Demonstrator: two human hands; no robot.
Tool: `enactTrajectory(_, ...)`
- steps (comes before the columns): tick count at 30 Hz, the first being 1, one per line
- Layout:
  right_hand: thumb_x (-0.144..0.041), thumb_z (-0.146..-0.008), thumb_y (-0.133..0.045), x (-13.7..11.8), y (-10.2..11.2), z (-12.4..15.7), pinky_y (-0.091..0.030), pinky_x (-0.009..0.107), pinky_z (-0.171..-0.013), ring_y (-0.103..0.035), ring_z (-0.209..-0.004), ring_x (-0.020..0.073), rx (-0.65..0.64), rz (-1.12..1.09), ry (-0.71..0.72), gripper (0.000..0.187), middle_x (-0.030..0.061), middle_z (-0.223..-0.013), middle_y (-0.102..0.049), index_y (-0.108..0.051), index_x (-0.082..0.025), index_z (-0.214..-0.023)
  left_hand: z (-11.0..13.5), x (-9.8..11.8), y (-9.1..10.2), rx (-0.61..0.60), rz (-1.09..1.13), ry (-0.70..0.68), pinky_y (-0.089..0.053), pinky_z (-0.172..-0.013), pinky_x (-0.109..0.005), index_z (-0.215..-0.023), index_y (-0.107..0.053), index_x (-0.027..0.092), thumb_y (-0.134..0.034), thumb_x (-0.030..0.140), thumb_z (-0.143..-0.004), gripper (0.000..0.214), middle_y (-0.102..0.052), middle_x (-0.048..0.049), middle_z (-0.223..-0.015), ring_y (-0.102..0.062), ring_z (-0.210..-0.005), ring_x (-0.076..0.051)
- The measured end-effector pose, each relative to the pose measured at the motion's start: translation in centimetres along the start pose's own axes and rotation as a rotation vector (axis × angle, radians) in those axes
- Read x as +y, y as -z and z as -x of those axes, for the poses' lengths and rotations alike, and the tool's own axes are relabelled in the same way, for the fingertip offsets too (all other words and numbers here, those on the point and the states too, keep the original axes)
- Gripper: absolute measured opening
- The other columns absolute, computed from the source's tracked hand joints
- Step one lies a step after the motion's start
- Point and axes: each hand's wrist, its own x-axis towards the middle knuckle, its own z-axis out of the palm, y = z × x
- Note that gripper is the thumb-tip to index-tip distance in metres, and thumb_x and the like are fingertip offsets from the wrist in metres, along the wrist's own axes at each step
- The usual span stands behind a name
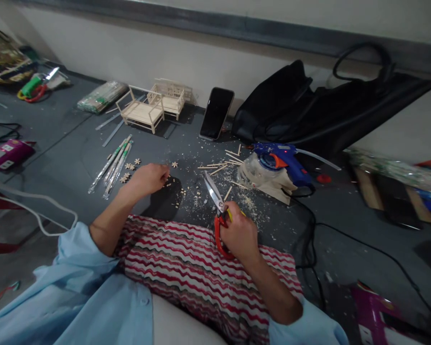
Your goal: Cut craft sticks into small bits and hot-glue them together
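My right hand grips red-handled scissors, blades pointing up and away over a floor strewn with wood chips. My left hand reaches forward with fingers curled down at several tiny wooden pieces; whether it holds one is hidden. Loose wooden sticks lie just beyond the scissors. A striped red-and-white cloth covers my lap.
A blue glue gun rests on a stand at right, its cable trailing toward me. A phone leans on the wall beside a black bag. Two small stick-built furniture models stand at back. Wrapped stick bundles lie left.
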Motion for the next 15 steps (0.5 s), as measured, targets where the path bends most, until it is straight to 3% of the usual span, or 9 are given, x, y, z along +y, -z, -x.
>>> enactTrajectory(4, -0.024, -0.076, -0.054, 0.0, 0.0, 0.0, -0.028, 0.024, -0.053, -0.056, -0.054, 0.0160, 0.001, 0.001, 0.004, 0.021, -0.0020, -0.059, -0.062, -0.061, -0.022, -0.096, 0.2, 0.4, 0.3, 0.069, 0.015, -0.009, -0.041, -0.065, -0.030, -0.081, -0.068, 0.017, -0.046, 0.013, -0.079, 0.023, -0.069, -0.0087, -0.085, -0.062, -0.076, -0.021)
enactTrajectory(10, -0.023, -0.075, -0.054, 0.0, 0.0, 0.0, -0.029, 0.024, -0.054, -0.058, -0.056, 0.0161, 0.010, -0.027, 0.009, 0.024, -0.0016, -0.062, -0.064, -0.061, -0.021, -0.098, -0.4, 2.2, -1.1, 0.248, 0.194, -0.364, -0.048, -0.080, -0.032, -0.091, -0.069, 0.014, -0.047, 0.013, -0.087, 0.022, -0.067, -0.0105, -0.093, -0.062, -0.088, -0.021)
enactTrajectory(15, -0.023, -0.075, -0.054, 0.0, 0.0, 0.0, -0.030, 0.025, -0.055, -0.060, -0.059, 0.0177, 0.003, -0.022, 0.004, 0.026, -0.0003, -0.064, -0.066, -0.062, -0.021, -0.099, -1.3, 2.9, -3.1, 0.219, 0.210, -0.502, -0.049, -0.084, -0.035, -0.096, -0.071, 0.014, -0.051, 0.016, -0.090, 0.021, -0.068, -0.0117, -0.099, -0.063, -0.090, -0.021)
